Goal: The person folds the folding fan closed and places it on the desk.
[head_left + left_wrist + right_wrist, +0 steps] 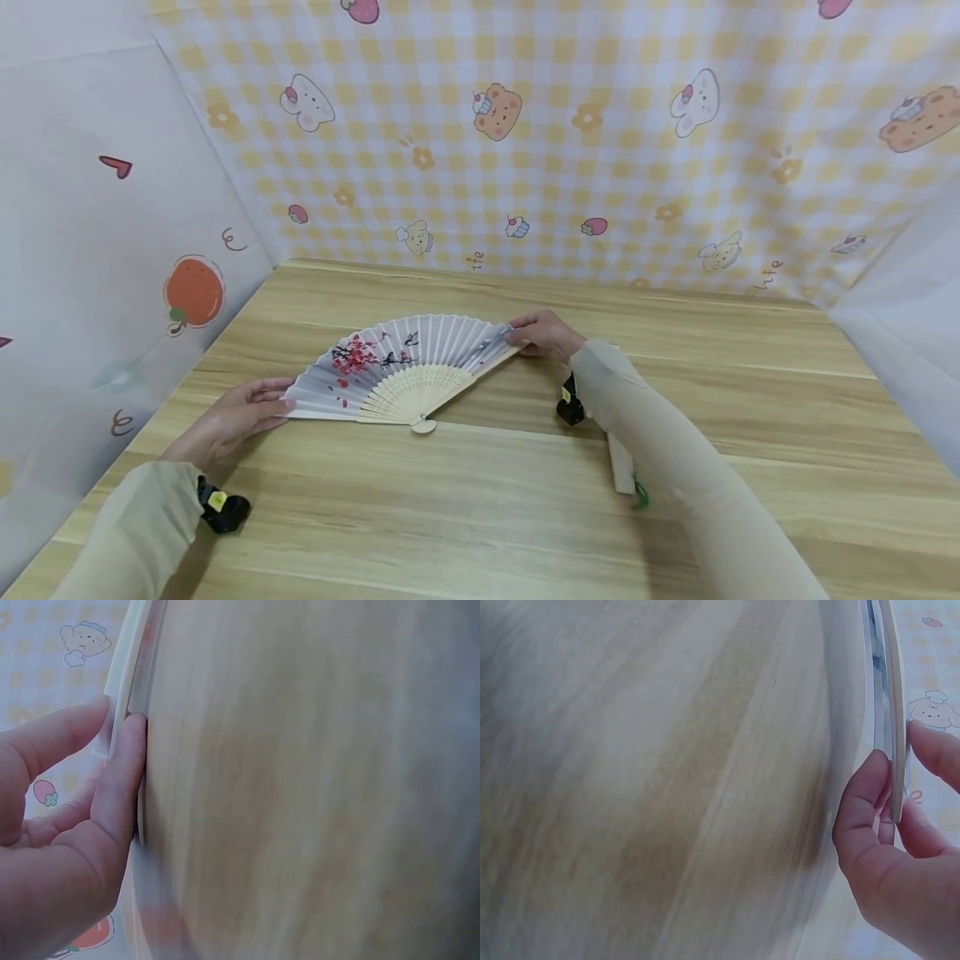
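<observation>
A folding fan (431,358) is spread wide over the wooden table, its pale leaf printed with red blossoms and dark birds. Its slats meet at a rounded pivot end (423,426) pointing toward me. My left hand (236,417) pinches the left outer edge between thumb and fingers; the left wrist view shows the fan's edge (120,682) between them. At the upper right corner, my right hand (549,335) pinches the other outer slat (897,697), seen edge-on in the right wrist view. Under my right forearm lies a narrow pale wooden stick-like object (621,467), partly hidden.
A bit of green cord (641,493) shows beside the pale object's near end. The wood-grain table (487,533) meets a yellow checked cloth (540,183) at the back and a white printed sheet (90,250) at the left. Black wrist cameras (225,508) hang under both wrists.
</observation>
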A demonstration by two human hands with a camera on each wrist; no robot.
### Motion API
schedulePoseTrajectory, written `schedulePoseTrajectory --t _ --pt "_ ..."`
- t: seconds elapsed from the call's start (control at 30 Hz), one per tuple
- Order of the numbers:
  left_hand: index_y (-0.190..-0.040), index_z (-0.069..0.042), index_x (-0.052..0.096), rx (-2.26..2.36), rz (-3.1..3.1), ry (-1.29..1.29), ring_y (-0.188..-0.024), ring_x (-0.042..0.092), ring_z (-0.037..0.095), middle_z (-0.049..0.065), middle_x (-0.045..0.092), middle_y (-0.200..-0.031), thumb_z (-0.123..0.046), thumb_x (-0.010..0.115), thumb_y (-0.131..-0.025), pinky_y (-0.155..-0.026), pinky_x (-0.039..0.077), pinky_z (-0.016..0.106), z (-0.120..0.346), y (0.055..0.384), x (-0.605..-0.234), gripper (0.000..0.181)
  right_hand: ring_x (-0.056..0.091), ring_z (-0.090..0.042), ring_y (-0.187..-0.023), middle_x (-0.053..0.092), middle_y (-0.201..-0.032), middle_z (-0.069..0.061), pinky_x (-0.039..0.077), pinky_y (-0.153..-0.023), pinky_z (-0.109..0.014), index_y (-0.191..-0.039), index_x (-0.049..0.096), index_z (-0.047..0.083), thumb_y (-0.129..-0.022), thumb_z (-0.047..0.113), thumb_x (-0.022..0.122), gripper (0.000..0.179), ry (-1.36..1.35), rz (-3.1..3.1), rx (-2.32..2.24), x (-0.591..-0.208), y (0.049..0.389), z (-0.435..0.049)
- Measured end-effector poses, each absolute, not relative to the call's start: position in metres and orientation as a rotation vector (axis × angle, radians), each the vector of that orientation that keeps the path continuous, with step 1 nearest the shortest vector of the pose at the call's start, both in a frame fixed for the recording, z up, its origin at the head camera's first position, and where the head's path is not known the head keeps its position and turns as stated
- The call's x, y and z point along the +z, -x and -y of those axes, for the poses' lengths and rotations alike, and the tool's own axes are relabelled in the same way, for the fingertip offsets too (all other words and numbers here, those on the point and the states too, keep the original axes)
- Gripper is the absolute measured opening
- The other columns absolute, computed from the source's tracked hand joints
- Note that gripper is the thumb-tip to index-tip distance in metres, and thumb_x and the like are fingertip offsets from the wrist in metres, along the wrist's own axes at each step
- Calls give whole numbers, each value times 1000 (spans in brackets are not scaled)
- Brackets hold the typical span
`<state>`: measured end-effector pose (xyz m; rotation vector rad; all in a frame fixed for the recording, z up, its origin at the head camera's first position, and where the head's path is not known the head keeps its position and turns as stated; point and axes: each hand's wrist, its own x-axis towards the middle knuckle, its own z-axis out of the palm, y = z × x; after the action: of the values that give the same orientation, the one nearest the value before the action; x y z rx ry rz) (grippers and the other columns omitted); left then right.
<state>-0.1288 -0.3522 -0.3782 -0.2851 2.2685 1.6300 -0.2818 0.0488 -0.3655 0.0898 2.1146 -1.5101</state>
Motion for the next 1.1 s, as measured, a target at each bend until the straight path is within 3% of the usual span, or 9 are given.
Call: schedulePoseTrajectory --t 0.3,0.5,0.7,0.97,1.1 --pt "-135 9 19 1576 -2285 291 -85 51 2 19 38 -119 -17 56 -88 -80 49 24 349 129 -376 65 52 -12 -74 53 -100 -9 49 -70 -25 -117 51 -2 -82 4 61 37 -111 -2096 -1539 -366 280 -51" --pt "-135 11 17 1531 -2298 275 -84 51 1 24 37 -121 -17 54 -89 -78 49 23 349 128 -374 64 53 -12 -72 54 -101 -10 49 -66 -23 -119 50 -1 -82 5 61 39 -70 -2136 -1493 -365 276 -51" --pt "-134 12 19 1492 -2305 275 -86 52 1 30 32 -129 -17 53 -90 -79 49 26 348 128 -371 64 53 -14 -77 52 -104 -12 50 -74 -27 -121 47 -1 -82 3 61 41 -58 -2136 -1484 -363 273 -51" --pt "-134 11 22 1476 -2319 320 -82 53 1 27 37 -127 -16 54 -89 -75 50 25 344 127 -368 62 53 -14 -76 53 -102 -12 50 -68 -24 -119 48 -1 -82 1 60 39 -67 -2134 -1492 -362 271 -52" --pt "-134 11 21 1512 -2309 301 -80 53 0 18 45 -121 -15 55 -88 -74 51 24 345 127 -368 63 53 -14 -76 53 -102 -11 50 -67 -23 -120 47 0 -83 1 59 39 -77 -2118 -1506 -362 269 -53"
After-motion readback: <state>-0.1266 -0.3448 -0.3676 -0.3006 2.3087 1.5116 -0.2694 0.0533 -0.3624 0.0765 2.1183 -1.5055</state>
